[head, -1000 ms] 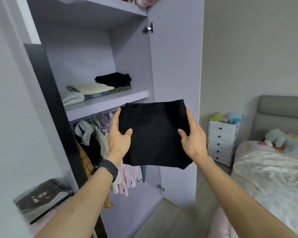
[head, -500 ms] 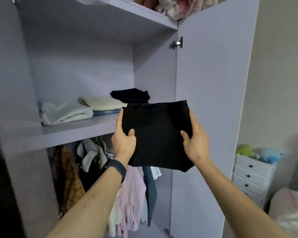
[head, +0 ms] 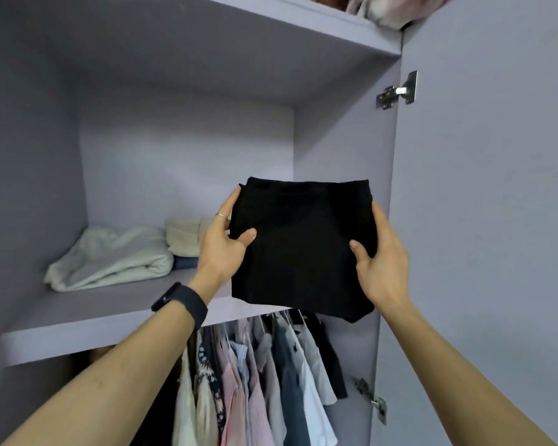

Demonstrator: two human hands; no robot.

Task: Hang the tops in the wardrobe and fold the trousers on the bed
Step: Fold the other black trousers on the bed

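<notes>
1 lilac shelf [head: 94, 317] | pale clothes [head: 110, 255] on it | tops [head: 271, 365] hanging beneath

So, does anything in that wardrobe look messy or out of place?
Only the pale garment on the left of the shelf: it lies crumpled, while the cream stack beside it is folded flat. The folded black trousers, held between the left hand and right hand, look neat.

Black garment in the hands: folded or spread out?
Folded. The black garment is a compact rectangle with stacked layers along its top edge, gripped by the left hand and right hand.
</notes>
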